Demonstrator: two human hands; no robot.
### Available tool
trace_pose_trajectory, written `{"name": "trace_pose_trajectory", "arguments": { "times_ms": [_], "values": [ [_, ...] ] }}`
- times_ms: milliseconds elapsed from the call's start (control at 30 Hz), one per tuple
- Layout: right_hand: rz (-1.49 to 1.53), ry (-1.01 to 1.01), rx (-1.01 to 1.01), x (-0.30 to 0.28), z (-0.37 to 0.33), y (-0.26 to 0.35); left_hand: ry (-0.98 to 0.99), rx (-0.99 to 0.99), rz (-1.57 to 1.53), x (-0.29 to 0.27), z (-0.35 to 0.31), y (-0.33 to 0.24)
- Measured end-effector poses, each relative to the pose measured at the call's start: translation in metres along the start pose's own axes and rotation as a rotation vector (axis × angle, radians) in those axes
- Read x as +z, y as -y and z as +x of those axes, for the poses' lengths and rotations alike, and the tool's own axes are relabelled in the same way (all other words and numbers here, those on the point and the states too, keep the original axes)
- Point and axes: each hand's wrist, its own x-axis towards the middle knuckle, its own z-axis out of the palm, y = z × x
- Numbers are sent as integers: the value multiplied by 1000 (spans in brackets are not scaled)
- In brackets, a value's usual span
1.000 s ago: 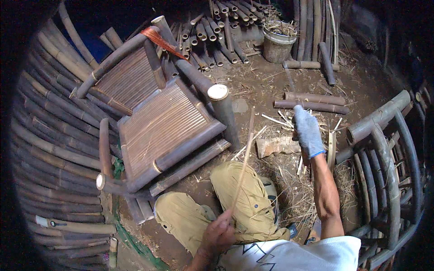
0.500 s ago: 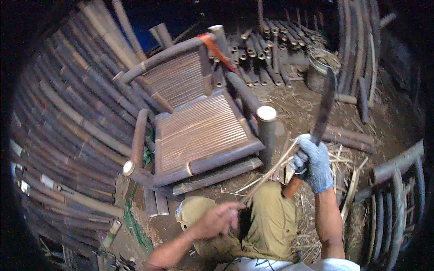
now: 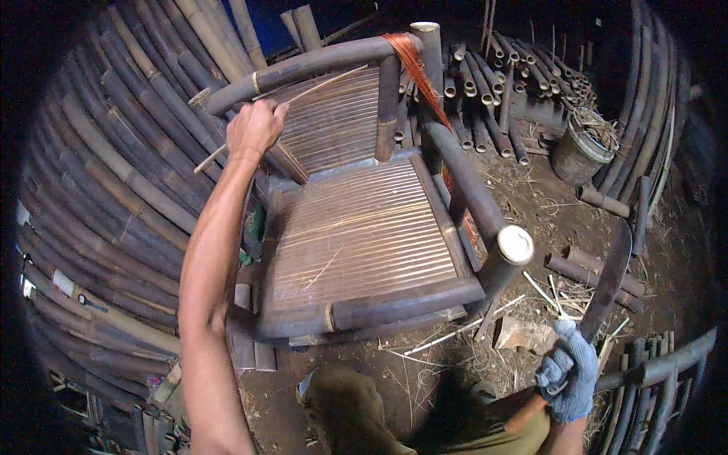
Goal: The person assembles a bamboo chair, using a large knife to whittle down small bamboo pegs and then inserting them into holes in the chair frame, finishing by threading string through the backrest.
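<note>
A dark bamboo armchair [image 3: 409, 309] with a slatted seat [image 3: 364, 235] stands before me. My left hand [image 3: 256, 129], bare, reaches over its left side to the backrest [image 3: 341, 114]. Closed fingers grip a thin bamboo strip [image 3: 322, 88], which slants across the upper backrest and sticks out left of the hand. My right hand [image 3: 569, 371], in a grey knit glove, is wrapped round a machete [image 3: 610, 280] near my right knee. Its long dark blade points up and its wooden handle [image 3: 525, 412] shows below the fist. A thin loose sliver [image 3: 324, 267] lies on the seat.
Long bamboo poles [image 3: 121, 174] are stacked along the left. Cut bamboo tubes [image 3: 500, 83] lie piled behind the chair, beside a bucket [image 3: 580, 152] of shavings. Orange strapping [image 3: 413, 64] hangs from the chair's back. A bamboo frame [image 3: 660, 371] stands at the right, with scraps on the ground.
My left hand has risen from above my lap to the chair's backrest and now holds the strip there. My right hand has lowered to the right with the machete. The view has shifted.
</note>
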Motion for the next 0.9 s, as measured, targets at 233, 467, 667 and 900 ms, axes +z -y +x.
{"name": "trace_pose_trajectory", "arguments": {
  "times_ms": [233,467,667,900],
  "values": [
    [137,-235,108,0,20,-2,-12,27,70,39,54,-6],
    [126,-102,154,-7,40,-8,-9,72,126,45,72,-9],
    [107,-108,150,-1,45,-10,22,132,106,37,74,-7],
    [90,-76,99,-10,33,-6,238,293,-406,16,-30,45]
  ]
}}
